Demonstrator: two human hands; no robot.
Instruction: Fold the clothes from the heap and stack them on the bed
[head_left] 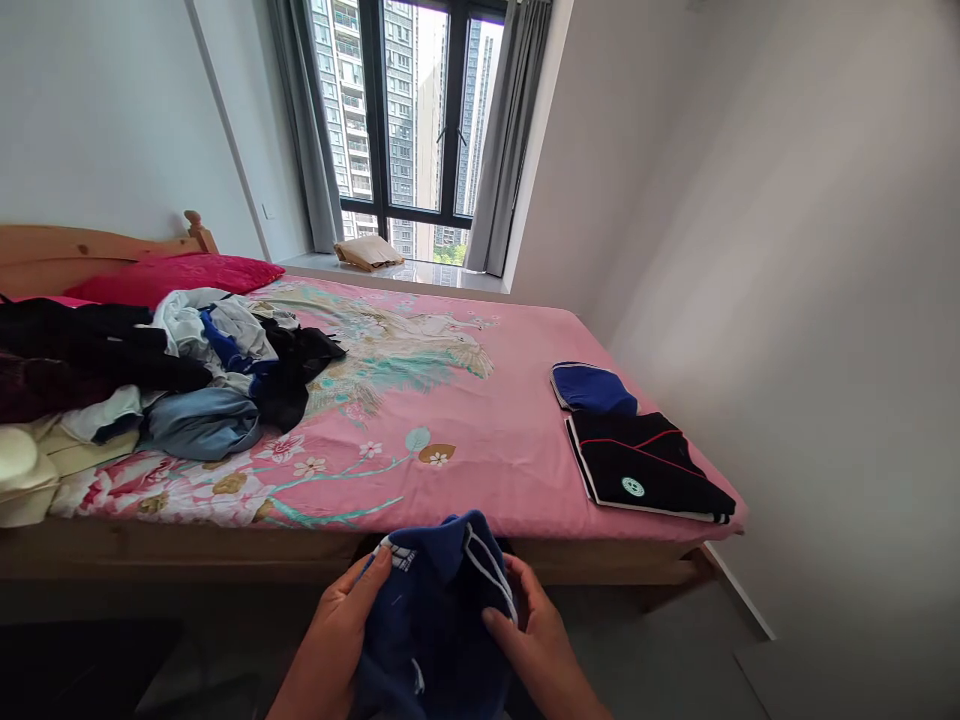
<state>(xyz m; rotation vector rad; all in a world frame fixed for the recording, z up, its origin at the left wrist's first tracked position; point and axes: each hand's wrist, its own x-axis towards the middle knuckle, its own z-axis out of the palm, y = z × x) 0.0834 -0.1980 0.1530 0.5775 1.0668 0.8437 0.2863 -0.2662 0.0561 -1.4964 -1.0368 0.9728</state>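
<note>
A dark blue garment (431, 625) with white piping and a small white-striped patch hangs bunched in front of me, just off the bed's near edge. My left hand (337, 630) pinches its upper left edge by the patch, thumb on top. On the other side, my right hand (538, 635) grips the white-trimmed edge, with the thumb in front and fingers behind. Folds hide the garment's exact kind, and its lower end runs out of the picture.
The bed's pink flowered sheet (480, 450) spreads ahead. At its right lie a folded blue cloth item (592, 388) and folded black clothing (645, 460) with red lines. A heap of loose clothes (202, 420) covers the left, near a red pillow (187, 275). A wall (787, 300) bounds the right.
</note>
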